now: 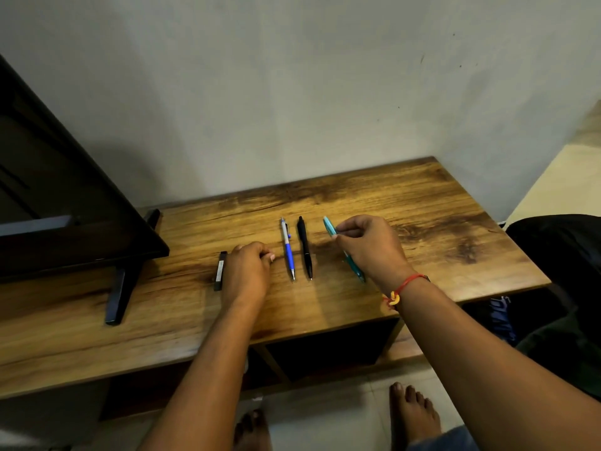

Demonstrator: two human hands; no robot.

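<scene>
Right forearm (481, 349), nearest the lens, ends in the right hand (367, 245), which pinches the teal pen (329, 225) near its far end; the pen's near tip is at the tabletop (422, 203). Leftward lie the black pen (304, 247) and blue pen (288, 252), parallel. Left hand (248, 268) rests clenched, nothing visible in it, beside a black bar (221, 271).

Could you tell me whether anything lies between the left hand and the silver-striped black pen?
Nothing visible does. The left hand rests right beside the silver-striped black pen; the blue pen and plain black pen lie on the hand's other side.
</scene>
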